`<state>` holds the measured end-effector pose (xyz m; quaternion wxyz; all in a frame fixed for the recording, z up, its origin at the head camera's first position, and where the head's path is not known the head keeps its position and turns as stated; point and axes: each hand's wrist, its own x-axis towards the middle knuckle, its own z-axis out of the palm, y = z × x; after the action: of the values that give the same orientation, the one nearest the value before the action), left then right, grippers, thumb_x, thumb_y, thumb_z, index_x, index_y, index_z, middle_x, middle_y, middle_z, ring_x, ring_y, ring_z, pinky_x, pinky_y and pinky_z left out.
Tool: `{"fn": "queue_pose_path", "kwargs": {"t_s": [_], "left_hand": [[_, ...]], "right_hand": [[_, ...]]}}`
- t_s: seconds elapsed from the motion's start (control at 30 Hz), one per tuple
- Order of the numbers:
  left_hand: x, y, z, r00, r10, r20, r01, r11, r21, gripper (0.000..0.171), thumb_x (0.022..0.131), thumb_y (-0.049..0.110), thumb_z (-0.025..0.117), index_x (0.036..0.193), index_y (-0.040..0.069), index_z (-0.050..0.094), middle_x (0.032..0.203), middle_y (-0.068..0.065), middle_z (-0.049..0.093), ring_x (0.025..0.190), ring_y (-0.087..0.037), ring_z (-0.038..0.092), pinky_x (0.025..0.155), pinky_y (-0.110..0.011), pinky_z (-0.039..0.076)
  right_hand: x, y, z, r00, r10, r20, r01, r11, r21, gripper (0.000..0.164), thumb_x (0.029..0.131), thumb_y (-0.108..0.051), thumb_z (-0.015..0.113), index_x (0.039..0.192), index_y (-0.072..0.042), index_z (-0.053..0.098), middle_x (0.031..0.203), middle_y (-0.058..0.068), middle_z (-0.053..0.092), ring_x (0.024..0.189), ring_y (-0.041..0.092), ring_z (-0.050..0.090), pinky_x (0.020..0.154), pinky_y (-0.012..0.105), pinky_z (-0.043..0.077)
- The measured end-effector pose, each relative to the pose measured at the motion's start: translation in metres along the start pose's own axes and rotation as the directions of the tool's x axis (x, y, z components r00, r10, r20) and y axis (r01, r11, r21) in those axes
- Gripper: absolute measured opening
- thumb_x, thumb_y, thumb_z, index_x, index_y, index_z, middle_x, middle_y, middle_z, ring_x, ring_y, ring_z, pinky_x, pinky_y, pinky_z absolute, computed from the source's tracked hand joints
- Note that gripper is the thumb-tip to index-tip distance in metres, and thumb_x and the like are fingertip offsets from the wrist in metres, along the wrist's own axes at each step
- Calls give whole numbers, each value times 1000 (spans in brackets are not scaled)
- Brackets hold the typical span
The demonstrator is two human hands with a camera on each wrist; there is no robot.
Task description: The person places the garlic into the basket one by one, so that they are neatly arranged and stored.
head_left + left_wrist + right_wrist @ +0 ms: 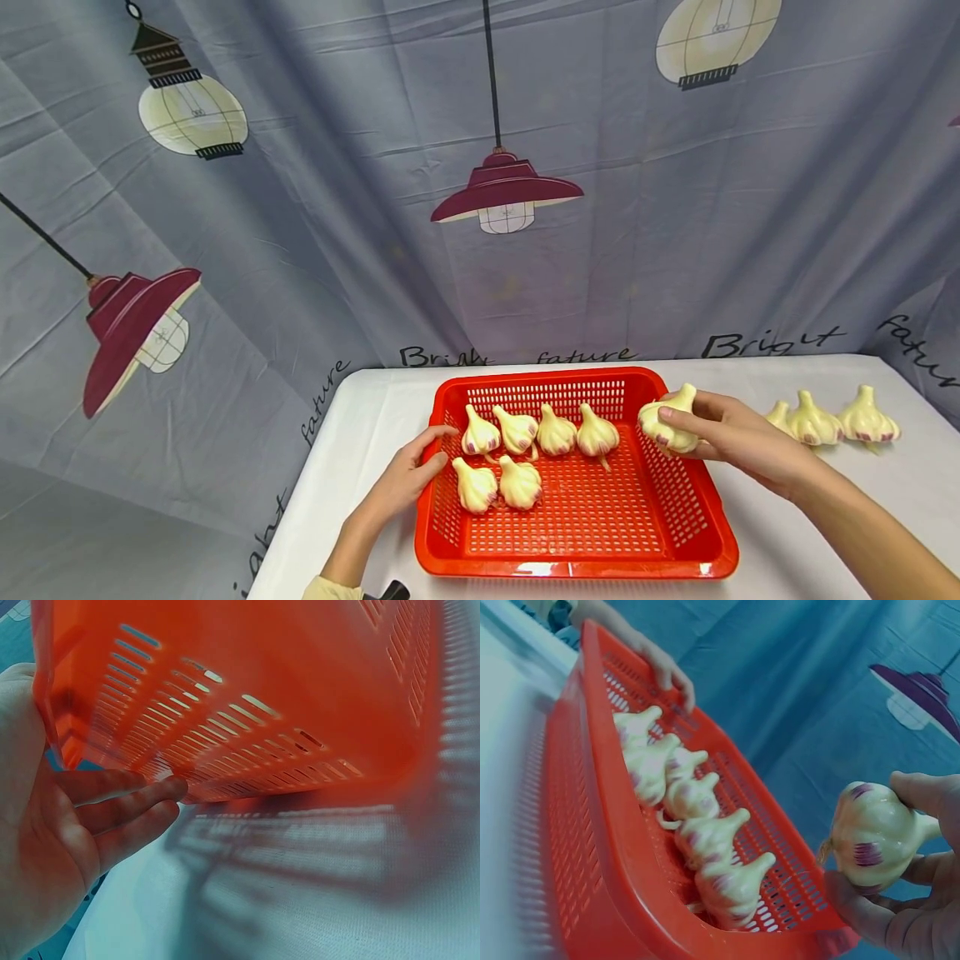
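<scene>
My right hand (727, 433) holds a garlic bulb (671, 421) above the right wall of a red plastic basket (577, 569). In the right wrist view the purple-streaked garlic bulb (874, 836) is pinched between thumb and fingers. At the basket's left rim, my left hand (408, 475) grips the edge; in the left wrist view several fingers (131, 802) lie along the outside of the slotted wall. Several garlic bulbs sit inside the basket, a back row with one bulb (556, 431) in it and two bulbs (520, 483) in front, toward the left.
Three more garlic bulbs (813, 422) stand on the white table (780, 533), right of the basket and behind the right forearm. A grey curtain (637, 250) printed with lamps hangs behind and to the left of the table.
</scene>
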<state>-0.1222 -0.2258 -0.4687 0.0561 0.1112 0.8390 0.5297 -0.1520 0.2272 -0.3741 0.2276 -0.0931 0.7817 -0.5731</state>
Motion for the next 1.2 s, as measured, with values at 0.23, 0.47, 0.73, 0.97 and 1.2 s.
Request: {"fn": "queue_pose_path", "kwargs": {"t_s": [0.23, 0.47, 0.73, 0.97, 1.2], "left_hand": [[-1, 2, 1, 1000, -22, -12, 22, 1000, -10, 36, 102, 9, 53, 138, 12, 56, 136, -14, 56, 115, -26, 56, 90, -25, 49], [-1, 3, 2, 999, -33, -9, 33, 999, 0, 37, 102, 5, 52, 139, 8, 55, 136, -18, 56, 117, -30, 55, 92, -26, 48], [-2, 3, 1, 1000, -13, -12, 13, 1000, -4, 36, 102, 12, 55, 139, 13, 57, 136, -11, 57, 117, -24, 55, 95, -29, 47], [-2, 3, 1, 1000, -18, -12, 18, 1000, -21, 37, 102, 11, 54, 139, 13, 56, 135, -12, 57, 115, -24, 56, 92, -28, 49], [-2, 11, 1, 1000, -25, -14, 25, 1000, -5, 37, 102, 4, 52, 138, 6, 56, 134, -17, 57, 116, -30, 56, 92, -26, 49]], "right_hand": [[8, -8, 12, 1000, -12, 22, 14, 995, -98, 50, 101, -35, 61, 128, 6, 55, 115, 16, 59, 99, 24, 62, 81, 38, 54], [16, -13, 30, 999, 36, 2, -34, 971, -237, 48, 95, -42, 68, 113, 2, 60, 94, 10, 57, 86, 24, 60, 78, 40, 54], [28, -12, 46, 1000, 7, 27, 1, 956, -294, 40, 92, -42, 72, 95, -4, 59, 84, 8, 57, 77, 22, 59, 70, 38, 53], [35, -15, 52, 997, -40, 67, 59, 946, -319, 37, 92, -39, 72, 97, -3, 64, 83, 7, 61, 76, 22, 61, 68, 39, 54], [43, -15, 59, 995, -55, 85, 86, 909, -408, 34, 90, -42, 74, 92, -9, 66, 77, 3, 60, 73, 18, 55, 64, 34, 46]]}}
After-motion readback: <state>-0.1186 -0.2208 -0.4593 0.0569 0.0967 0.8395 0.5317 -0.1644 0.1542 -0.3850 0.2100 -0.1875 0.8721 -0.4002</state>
